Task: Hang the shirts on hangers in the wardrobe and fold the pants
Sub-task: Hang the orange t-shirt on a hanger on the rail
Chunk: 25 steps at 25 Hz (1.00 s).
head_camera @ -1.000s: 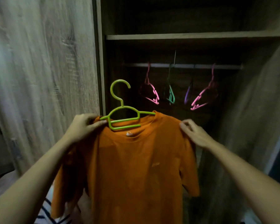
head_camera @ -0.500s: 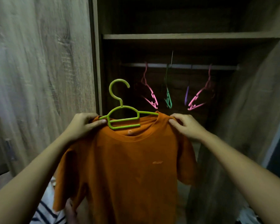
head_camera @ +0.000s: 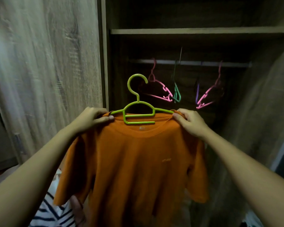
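Note:
An orange T-shirt [head_camera: 134,164] hangs on a lime-green plastic hanger [head_camera: 138,110] in front of the open wardrobe. My left hand [head_camera: 92,118] pinches the shirt's left shoulder over the hanger's arm. My right hand [head_camera: 189,122] pinches the right shoulder at the collar's edge, over the other arm. The hanger's hook stands free, below and in front of the wardrobe rail [head_camera: 188,62]. The shirt's lower part runs out of view.
Two pink hangers [head_camera: 161,90] [head_camera: 208,97], a green one [head_camera: 177,94] and a purple one [head_camera: 197,92] hang on the rail. A shelf [head_camera: 195,31] lies above it. A wooden door [head_camera: 44,66] stands at left. Striped cloth [head_camera: 52,213] lies at the bottom left.
My right hand has slid inward along the shirt's shoulder to the collar. The shirt now sits squarer on the hanger, and both have risen slightly toward the rail.

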Tool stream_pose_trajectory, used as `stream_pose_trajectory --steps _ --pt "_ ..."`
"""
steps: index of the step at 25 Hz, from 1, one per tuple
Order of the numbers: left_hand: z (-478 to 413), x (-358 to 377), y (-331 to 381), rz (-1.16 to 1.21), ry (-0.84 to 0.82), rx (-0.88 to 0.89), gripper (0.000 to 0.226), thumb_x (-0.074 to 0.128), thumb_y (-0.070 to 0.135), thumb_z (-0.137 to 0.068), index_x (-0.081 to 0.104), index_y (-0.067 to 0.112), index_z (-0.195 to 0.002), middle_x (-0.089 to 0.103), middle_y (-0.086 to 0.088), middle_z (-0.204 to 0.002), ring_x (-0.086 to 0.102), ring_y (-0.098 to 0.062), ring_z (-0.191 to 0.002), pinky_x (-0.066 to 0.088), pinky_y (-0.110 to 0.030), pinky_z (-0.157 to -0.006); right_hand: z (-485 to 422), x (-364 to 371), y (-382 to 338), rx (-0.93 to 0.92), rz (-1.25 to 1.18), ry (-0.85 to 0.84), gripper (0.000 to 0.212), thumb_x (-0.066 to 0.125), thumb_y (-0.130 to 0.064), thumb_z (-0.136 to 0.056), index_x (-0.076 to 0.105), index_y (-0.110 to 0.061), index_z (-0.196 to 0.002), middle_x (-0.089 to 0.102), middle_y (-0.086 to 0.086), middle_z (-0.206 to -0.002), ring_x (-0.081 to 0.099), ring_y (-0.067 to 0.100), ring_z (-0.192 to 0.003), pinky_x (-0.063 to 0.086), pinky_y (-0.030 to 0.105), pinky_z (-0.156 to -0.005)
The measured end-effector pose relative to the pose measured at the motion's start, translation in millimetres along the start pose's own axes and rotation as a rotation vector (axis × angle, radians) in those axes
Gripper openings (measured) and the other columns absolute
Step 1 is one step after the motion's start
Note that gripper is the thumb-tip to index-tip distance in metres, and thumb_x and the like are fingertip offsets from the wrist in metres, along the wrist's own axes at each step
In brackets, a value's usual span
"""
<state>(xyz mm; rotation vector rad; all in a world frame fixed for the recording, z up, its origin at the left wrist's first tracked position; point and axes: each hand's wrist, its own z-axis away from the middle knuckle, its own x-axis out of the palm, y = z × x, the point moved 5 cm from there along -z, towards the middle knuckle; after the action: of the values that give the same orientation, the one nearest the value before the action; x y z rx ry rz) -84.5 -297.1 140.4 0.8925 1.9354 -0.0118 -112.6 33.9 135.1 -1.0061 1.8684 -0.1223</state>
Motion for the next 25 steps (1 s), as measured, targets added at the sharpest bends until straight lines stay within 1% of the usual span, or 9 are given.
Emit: stream_pose_trajectory --steps 2,4,7,9,11,14,18,22,25 --pt "4 4 -9 0.019 -0.012 -0.046 0.066 0.036 0.084 -0.070 0.059 0.022 -0.081 0.058 0.005 -0.074 0.058 0.000 -0.068 0.045 -0.011 -0.058 4 -5 10 0.066 -0.019 0.040 0.020 0.045 -0.044 -0.093 0.059 -0.037 -0.080 0.060 -0.012 -0.075 0.058 0.010 -0.078 0.043 0.032 -0.074" --pt "9 8 -15 0.040 0.038 -0.099 0.043 0.043 0.065 -0.083 0.058 0.025 -0.080 0.058 0.005 -0.076 0.057 -0.004 -0.067 0.042 -0.014 -0.058 8 -9 16 0.104 -0.070 0.031 0.021 0.046 -0.043 -0.093 0.061 -0.034 -0.082 0.061 -0.010 -0.075 0.059 0.011 -0.077 0.046 0.032 -0.075" --pt "17 6 -16 0.014 0.197 -0.108 0.026 0.049 0.043 -0.092 0.060 0.025 -0.078 0.060 0.001 -0.073 0.058 -0.012 -0.068 0.042 -0.024 -0.058 13 -11 11 0.120 -0.213 -0.067 0.022 0.046 -0.035 -0.094 0.064 -0.028 -0.084 0.062 -0.009 -0.077 0.060 -0.001 -0.070 0.045 0.016 -0.069" --pt "20 4 -14 0.003 0.222 -0.096 0.018 0.049 0.038 -0.094 0.056 0.036 -0.077 0.060 0.006 -0.075 0.058 -0.006 -0.070 0.044 -0.023 -0.059 12 -8 9 0.138 -0.259 -0.082 0.029 0.041 -0.032 -0.097 0.065 -0.026 -0.081 0.062 -0.010 -0.074 0.059 -0.007 -0.066 0.044 0.010 -0.067" --pt "19 6 -10 0.011 0.190 -0.093 0.013 0.048 0.037 -0.094 0.054 0.041 -0.084 0.061 0.011 -0.081 0.060 0.000 -0.075 0.046 -0.017 -0.062 10 -4 12 0.121 -0.189 -0.084 0.030 0.040 -0.034 -0.098 0.066 -0.027 -0.084 0.064 -0.010 -0.080 0.061 -0.002 -0.079 0.045 0.021 -0.080" --pt "17 6 -4 0.026 0.170 -0.078 0.010 0.049 0.033 -0.093 0.058 0.037 -0.095 0.060 0.017 -0.086 0.058 0.013 -0.081 0.043 -0.007 -0.063 7 -2 19 0.121 -0.096 -0.093 0.035 0.041 -0.043 -0.095 0.068 -0.023 -0.107 0.067 -0.004 -0.108 0.059 0.013 -0.108 0.043 0.037 -0.101" --pt "16 5 -5 0.054 0.209 -0.114 0.016 0.050 0.027 -0.094 0.061 0.024 -0.105 0.061 0.010 -0.089 0.057 0.005 -0.081 0.042 -0.010 -0.066 10 -9 14 0.134 -0.083 -0.057 0.040 0.042 -0.047 -0.093 0.066 -0.023 -0.114 0.063 -0.004 -0.122 0.054 0.013 -0.118 0.039 0.037 -0.105" --pt "18 8 0 0.028 0.207 -0.072 0.020 0.049 0.036 -0.094 0.062 0.024 -0.103 0.060 0.012 -0.087 0.057 0.004 -0.082 0.042 -0.011 -0.065 13 -8 8 0.092 -0.153 0.010 0.023 0.046 -0.038 -0.094 0.066 -0.029 -0.097 0.064 -0.018 -0.090 0.059 0.002 -0.091 0.044 0.025 -0.083" --pt "11 3 -2 -0.094 0.107 -0.065 0.052 0.034 0.066 -0.084 0.060 0.022 -0.090 0.060 0.005 -0.077 0.059 -0.004 -0.069 0.044 -0.017 -0.058 11 -6 8 0.116 -0.267 0.124 0.036 0.045 -0.036 -0.096 0.068 -0.015 -0.078 0.059 -0.010 -0.059 0.056 -0.004 -0.057 0.043 0.021 -0.066"
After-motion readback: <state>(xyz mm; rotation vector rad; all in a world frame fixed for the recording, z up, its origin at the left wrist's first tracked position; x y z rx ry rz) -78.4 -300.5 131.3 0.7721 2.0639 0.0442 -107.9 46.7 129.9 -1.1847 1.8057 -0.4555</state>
